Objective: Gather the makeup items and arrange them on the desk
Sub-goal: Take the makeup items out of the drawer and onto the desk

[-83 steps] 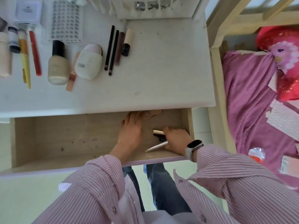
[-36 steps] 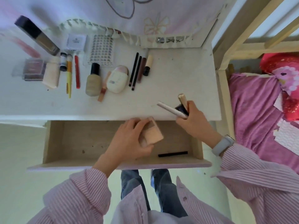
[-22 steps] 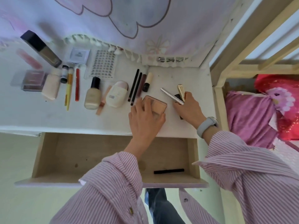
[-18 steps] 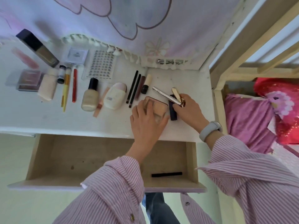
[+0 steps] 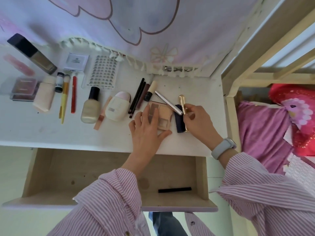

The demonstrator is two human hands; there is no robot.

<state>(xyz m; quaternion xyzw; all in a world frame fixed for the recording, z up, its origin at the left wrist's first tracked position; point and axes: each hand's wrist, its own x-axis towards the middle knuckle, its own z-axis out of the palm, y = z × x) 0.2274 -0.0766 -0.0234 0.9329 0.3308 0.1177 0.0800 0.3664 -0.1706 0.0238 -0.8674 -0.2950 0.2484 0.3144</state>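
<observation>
Beige palette [image 5: 162,114] lies on the worktop [image 5: 196,89] mid-frame, the left hand [image 5: 147,132] resting on it with straight fingers. The right hand [image 5: 197,123] grips a silver tube [image 5: 167,102] and gold tube [image 5: 182,103].

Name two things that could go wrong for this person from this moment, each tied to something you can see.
The right hand pinches a silver tube and a gold tube together; one could slip and roll. A black pencil lies in the open drawer and could be overlooked.
</observation>
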